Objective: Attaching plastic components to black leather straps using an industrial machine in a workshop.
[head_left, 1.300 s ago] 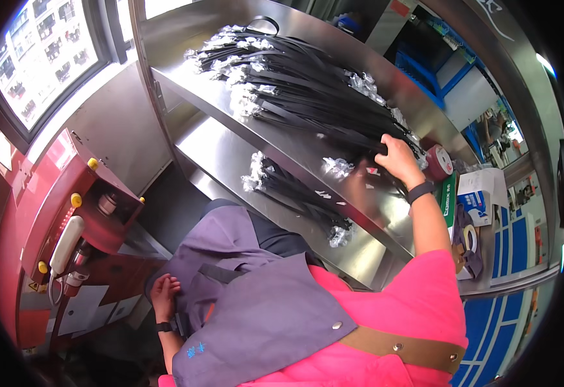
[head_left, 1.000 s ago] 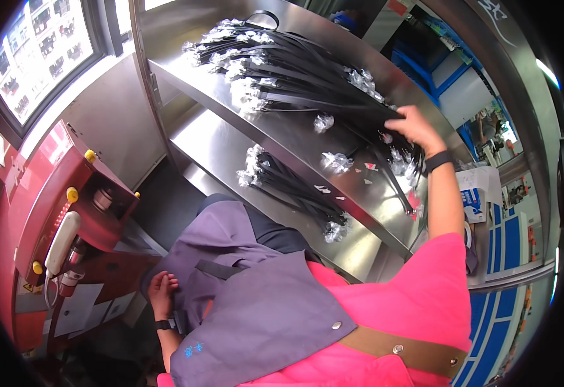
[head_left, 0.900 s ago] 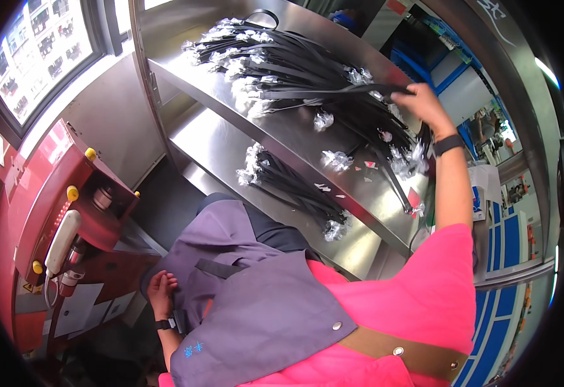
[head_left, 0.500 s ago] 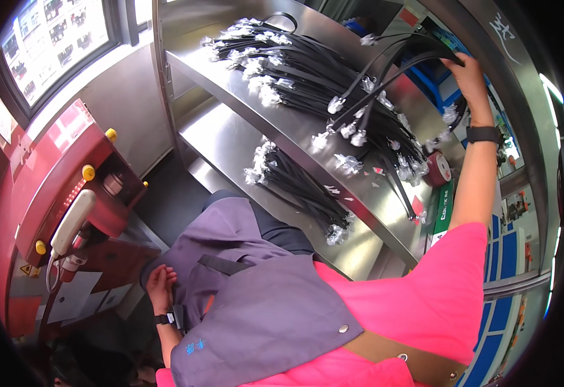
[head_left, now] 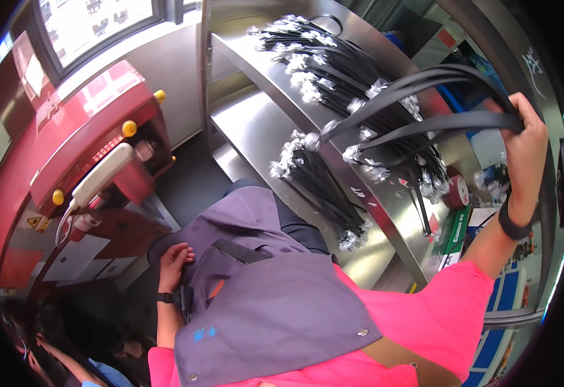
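My right hand is raised at the far right, its fingers wrapped round a bundle of flat black straps. The bundle arches leftward over the metal shelf, its ends wrapped in clear plastic. Beneath it a large pile of similar black straps lies on the upper shelf, also with plastic-wrapped ends. My left hand hangs beside the purple apron, fingers loosely curled with nothing visible in them.
A smaller strap bundle lies on the lower shelf. Near the upper shelf's right end are a dark red roll and a green box. At left stands a red machine with yellow knobs. Another person's arm shows at lower left.
My right hand has drawn the straps nearer to me and rightward, swinging their wrapped ends over the shelf's front edge. My view has shifted left, and another person's arms now show at lower left.
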A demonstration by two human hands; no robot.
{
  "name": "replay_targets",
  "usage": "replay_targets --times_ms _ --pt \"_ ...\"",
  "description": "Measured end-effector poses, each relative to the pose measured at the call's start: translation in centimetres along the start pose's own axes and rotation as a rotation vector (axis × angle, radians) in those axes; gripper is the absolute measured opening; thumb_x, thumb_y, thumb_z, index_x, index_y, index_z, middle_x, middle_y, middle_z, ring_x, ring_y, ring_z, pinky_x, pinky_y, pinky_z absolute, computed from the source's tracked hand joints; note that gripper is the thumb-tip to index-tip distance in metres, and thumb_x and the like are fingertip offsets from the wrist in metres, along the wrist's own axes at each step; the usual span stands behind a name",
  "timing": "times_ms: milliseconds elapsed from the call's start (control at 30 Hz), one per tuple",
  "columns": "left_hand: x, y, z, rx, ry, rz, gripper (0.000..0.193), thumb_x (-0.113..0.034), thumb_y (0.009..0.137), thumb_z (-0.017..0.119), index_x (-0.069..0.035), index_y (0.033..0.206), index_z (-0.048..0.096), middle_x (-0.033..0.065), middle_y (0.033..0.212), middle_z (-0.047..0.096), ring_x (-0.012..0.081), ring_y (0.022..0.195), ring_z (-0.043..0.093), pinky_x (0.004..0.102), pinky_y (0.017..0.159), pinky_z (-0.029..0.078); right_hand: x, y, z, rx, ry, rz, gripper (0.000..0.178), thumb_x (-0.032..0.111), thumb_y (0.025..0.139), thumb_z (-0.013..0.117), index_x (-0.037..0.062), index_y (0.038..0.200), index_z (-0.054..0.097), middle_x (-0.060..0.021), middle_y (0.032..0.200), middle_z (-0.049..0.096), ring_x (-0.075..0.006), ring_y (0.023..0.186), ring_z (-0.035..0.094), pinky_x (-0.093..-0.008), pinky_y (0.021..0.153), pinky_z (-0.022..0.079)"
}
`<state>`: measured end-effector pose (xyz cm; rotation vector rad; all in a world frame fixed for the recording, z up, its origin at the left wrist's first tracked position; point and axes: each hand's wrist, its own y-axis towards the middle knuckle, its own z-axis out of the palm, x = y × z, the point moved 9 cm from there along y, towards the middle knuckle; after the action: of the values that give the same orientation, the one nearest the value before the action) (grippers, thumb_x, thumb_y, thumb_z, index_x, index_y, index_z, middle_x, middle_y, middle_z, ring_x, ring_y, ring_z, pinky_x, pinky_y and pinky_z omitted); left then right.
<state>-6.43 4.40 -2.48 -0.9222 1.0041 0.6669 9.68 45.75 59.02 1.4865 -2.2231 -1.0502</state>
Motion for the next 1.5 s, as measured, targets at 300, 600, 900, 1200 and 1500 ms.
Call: replay_targets --times_ms 300,600,900,1200,1500 --pt "-5.6 -3.6 4.8 0.208 0.202 0.008 0.03 -0.011 0.094 0.058 0.002 0.121 0.057 0.0073 0.109 0.066 0.0143 0.102 0.061 0.0268 0.091 0.046 14.5 -4.2 0.9 0.101 0.138 -0.513 0.024 0.006 0.06 0.074 0.004 0.076 0.056 -0.009 0.063 0.052 -0.0296 0.057 0.052 -0.0366 0.055 0.039" --pt "-21.9 -11.4 5.9 0.101 0.277 0.587 0.048 -0.02 0.09 0.063 -0.001 0.132 0.048 0.013 0.123 0.059 0.0237 0.117 0.054 0.0341 0.1 0.04 26.8 -9.6 4.9 0.181 0.53 -0.92 0.009 0.008 0.063 0.059 0.0081 0.069 0.053 -0.0014 0.058 0.043 -0.0182 0.052 0.047 -0.0321 0.051 0.036" --pt "-21.5 -9.1 10.5 0.413 0.426 0.351 0.043 -0.009 0.076 0.073 -0.003 0.116 0.059 0.0032 0.085 0.065 0.0104 0.071 0.061 0.0259 0.068 0.049 32.0 -13.1 9.0 0.176 0.851 -0.994 0.016 0.007 0.063 0.063 0.0069 0.077 0.054 -0.0025 0.061 0.049 -0.0202 0.056 0.051 -0.0325 0.058 0.041" --pt "-19.5 -12.2 5.6 0.457 0.567 -0.084 0.016 -0.017 0.087 0.06 -0.001 0.089 0.061 0.0027 0.066 0.06 0.0101 0.057 0.059 0.0257 0.055 0.046 30.9 -13.0 20.8 0.195 1.03 -0.764 0.019 0.011 0.074 0.073 0.0058 0.08 0.056 -0.0069 0.068 0.054 -0.0263 0.066 0.057 -0.0365 0.072 0.044" --pt "-14.1 -12.1 9.2 0.376 -0.137 -0.396 0.025 -0.024 0.097 0.058 0.0 0.104 0.058 -0.0027 0.067 0.048 0.0048 0.054 0.043 0.0219 0.049 0.038 35.1 -23.2 37.6 0.764 1.097 -0.807 0.03 0.002 0.069 0.069 0.0062 0.095 0.055 -0.0104 0.094 0.057 -0.0306 0.097 0.056 -0.0431 0.094 0.037"
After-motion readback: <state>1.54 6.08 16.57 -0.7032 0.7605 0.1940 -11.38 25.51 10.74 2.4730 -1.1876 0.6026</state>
